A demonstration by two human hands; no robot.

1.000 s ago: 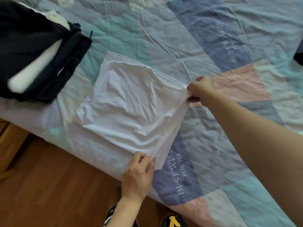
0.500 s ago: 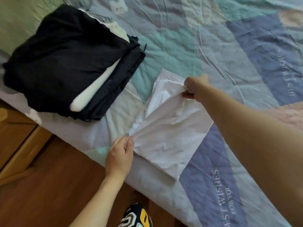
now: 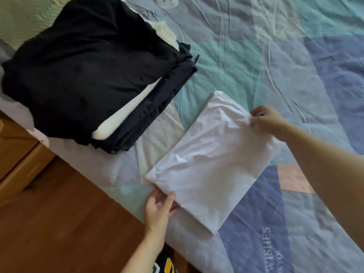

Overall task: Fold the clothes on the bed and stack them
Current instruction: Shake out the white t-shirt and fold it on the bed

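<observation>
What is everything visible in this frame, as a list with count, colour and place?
white garment: 1, white, folded flat near the bed's edge
stack: 1, black clothes with a white piece showing, left of the white garment
quilt: 1, teal, blue, pink and grey patches, covers the bed
floor: brown wood, beside the bed
cabinet: 1, light wood, far left
left hand: at the garment's near corner
right hand: pinches the garment's far edge

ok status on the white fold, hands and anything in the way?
Left hand at near corner of white garment, fingers relaxed. Right hand pinching far edge. Garment folded flat on bed. Dark stack apart, nothing between.
</observation>
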